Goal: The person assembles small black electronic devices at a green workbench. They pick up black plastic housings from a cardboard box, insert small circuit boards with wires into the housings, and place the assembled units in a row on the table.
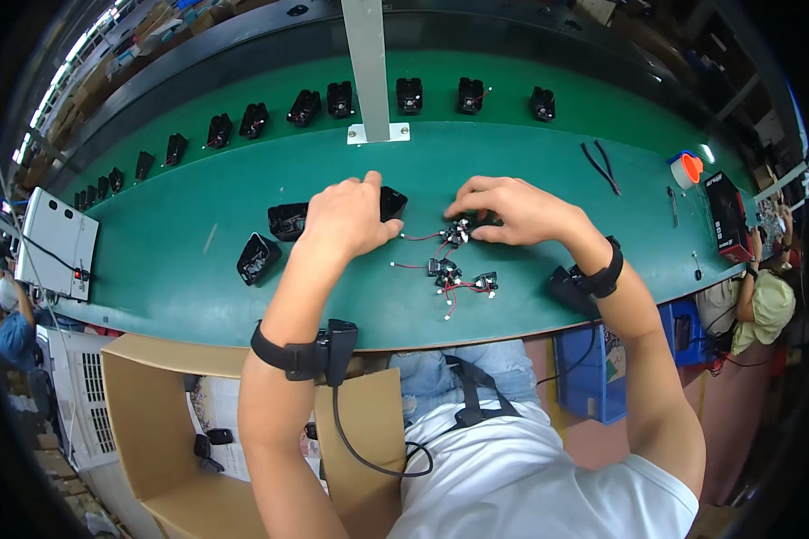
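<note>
My left hand (346, 218) is closed around a black plastic housing (393, 204), whose end shows between its thumb and index finger. Another open black housing (287, 222) lies beside that hand, and a third one (258, 260) sits tilted nearer to me. My right hand (520, 212) reaches over a small black part with red and black wires (457, 234), thumb and fingers apart; whether they touch it I cannot tell. Several more wired parts (444, 270) lie in a loose cluster nearer the table edge.
A row of black housings (409, 95) lines the green strip behind the post (368, 72). On the right lie pliers (601, 168), an orange and blue round container (688, 169) and a black box (727, 216). A cardboard box (157, 422) and blue bin (590, 377) stand below the table.
</note>
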A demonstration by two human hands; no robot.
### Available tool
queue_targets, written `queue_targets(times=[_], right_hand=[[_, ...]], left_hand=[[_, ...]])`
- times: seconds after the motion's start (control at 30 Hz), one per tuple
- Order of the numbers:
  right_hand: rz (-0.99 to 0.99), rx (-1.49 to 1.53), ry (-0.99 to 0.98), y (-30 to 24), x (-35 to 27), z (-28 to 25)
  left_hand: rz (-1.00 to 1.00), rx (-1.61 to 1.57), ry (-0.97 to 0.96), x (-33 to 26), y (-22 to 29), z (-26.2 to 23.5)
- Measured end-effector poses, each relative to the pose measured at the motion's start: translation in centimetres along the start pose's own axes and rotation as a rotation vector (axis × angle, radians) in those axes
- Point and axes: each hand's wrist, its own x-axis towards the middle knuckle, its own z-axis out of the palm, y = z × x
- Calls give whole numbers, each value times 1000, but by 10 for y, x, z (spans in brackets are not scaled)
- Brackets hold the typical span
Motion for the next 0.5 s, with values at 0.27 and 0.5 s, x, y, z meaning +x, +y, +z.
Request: queue_targets(times=[0.27,0.5], right_hand=[[108,178,118,24,-11,5],[159,434,404,23,-16,5]], left_hand=[[20,-89,-175,-3,17,-5],[158,-263,-205,0,12,5]])
